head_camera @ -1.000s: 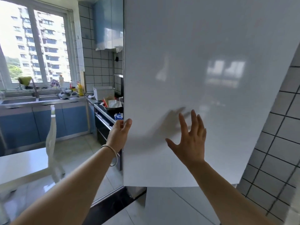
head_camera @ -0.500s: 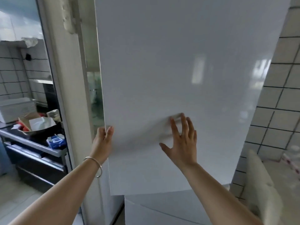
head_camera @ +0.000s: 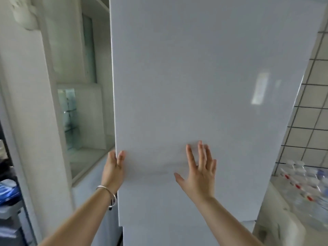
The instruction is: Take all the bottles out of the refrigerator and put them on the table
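The white refrigerator door (head_camera: pixel 195 77) fills the middle of the view, standing partly open. My left hand (head_camera: pixel 113 167) grips its left edge, thumb on the front and fingers behind. My right hand (head_camera: pixel 198 174) lies flat on the door's front with fingers spread. Through the gap at the left I see the refrigerator's inside (head_camera: pixel 83 112) with glass shelves and no bottles in the part that shows. Several clear bottles (head_camera: pixel 301 180) with white caps and red labels stand on the table (head_camera: pixel 276 196) at the lower right.
A tiled wall (head_camera: pixel 310 121) rises behind the bottles on the right. A white chair back (head_camera: pixel 284 228) stands in front of the table. The lower refrigerator door (head_camera: pixel 159 235) is closed below my hands. A dark counter with a blue item (head_camera: pixel 7 192) lies far left.
The view has swung right from the kitchen window to the refrigerator's inside and the table with bottles. Both hands stay on the door, which has swung with them.
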A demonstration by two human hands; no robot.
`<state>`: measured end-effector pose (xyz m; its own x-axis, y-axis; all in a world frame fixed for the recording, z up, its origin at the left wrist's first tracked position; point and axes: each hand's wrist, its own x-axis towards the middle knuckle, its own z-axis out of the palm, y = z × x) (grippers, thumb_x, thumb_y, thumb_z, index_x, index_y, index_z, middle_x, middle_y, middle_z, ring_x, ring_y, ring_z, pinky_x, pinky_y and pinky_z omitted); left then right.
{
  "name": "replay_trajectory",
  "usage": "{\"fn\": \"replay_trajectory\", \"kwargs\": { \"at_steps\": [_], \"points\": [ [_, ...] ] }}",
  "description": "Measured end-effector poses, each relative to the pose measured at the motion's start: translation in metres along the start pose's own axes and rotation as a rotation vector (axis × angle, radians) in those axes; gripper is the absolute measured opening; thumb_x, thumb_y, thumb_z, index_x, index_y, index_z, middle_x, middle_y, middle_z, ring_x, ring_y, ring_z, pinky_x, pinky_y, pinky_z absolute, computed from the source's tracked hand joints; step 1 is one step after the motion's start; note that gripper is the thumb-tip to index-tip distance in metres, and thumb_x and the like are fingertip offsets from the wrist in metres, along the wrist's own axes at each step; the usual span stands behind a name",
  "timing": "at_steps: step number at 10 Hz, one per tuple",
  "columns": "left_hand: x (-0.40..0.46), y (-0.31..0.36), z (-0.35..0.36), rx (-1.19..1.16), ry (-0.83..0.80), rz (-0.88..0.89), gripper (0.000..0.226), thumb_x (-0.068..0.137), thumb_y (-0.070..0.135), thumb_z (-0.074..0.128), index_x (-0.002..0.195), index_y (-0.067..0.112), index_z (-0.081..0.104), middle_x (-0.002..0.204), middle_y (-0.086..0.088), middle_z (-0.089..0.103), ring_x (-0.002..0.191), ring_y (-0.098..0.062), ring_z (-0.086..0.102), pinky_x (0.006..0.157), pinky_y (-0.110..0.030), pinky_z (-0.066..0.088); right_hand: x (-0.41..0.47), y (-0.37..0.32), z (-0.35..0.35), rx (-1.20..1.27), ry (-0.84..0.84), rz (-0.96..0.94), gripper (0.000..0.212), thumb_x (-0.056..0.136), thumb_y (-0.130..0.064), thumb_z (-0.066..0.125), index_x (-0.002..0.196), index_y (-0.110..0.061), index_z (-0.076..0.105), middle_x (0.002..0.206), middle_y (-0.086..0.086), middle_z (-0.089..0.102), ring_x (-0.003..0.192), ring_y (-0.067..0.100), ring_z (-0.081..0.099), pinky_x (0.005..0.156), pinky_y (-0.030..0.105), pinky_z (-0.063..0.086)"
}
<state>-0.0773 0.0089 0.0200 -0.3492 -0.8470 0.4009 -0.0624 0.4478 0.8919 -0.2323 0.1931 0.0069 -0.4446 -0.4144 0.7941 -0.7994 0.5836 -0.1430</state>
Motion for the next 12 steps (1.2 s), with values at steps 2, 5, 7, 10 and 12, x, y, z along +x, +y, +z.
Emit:
{"fn": "replay_trajectory", "kwargs": {
  "at_steps": [2,5,7,10,12],
  "points": [
    [0.025,-0.008,0.010,-0.007,-0.045,-0.015,0.033,0.099,0.039,0.034,0.071,0.021,0.031,0.064,0.001,0.035,0.058,-0.019,0.033,0.057,-0.036,0.029,0.009,-0.008,0.018,-0.011,0.017,0.065,0.110,0.052,-0.052,0.081,0.144,-0.025,0.026,0.153,0.012,0.015,0.139,0.034,0.016,0.096,0.072,0.030],
    [0.047,-0.023,0.029,-0.124,-0.004,0.043,0.054,0.078,0.068,0.032,0.083,0.014,0.039,0.064,0.002,0.038,0.058,-0.018,0.035,0.056,-0.034,0.031,0.019,-0.010,0.044,-0.050,0.066,0.092,0.110,0.052,-0.054,0.079,0.143,-0.020,0.029,0.152,0.016,0.017,0.139,0.039,0.015,0.096,0.076,0.023],
    [0.053,-0.036,0.034,-0.146,0.036,0.082,0.064,0.067,0.073,0.027,0.084,0.013,0.041,0.066,-0.002,0.041,0.060,-0.020,0.036,0.057,-0.034,0.033,0.019,-0.008,0.047,-0.093,0.112,0.079,0.117,0.051,-0.058,0.079,0.145,-0.024,0.017,0.151,0.016,0.018,0.138,0.039,0.016,0.095,0.074,0.024],
    [0.050,-0.036,0.027,-0.043,0.024,0.057,0.049,0.084,0.056,0.047,0.093,0.008,0.053,0.085,-0.011,0.052,0.081,-0.032,0.049,0.071,-0.038,0.037,0.016,-0.010,0.034,-0.032,0.085,0.079,0.105,0.052,-0.044,0.084,0.142,-0.023,0.033,0.151,0.011,0.021,0.138,0.033,0.018,0.095,0.068,0.033],
    [-0.001,-0.065,0.000,-0.020,0.067,-0.032,0.054,0.083,0.000,0.065,0.133,0.008,0.046,0.123,-0.013,0.046,0.107,-0.023,0.050,0.094,-0.042,0.047,-0.037,-0.007,0.019,0.381,0.128,0.138,0.064,0.073,-0.027,0.058,0.134,-0.022,0.037,0.133,0.010,0.049,0.122,0.019,0.039,0.100,0.028,0.036]
  ]
}}
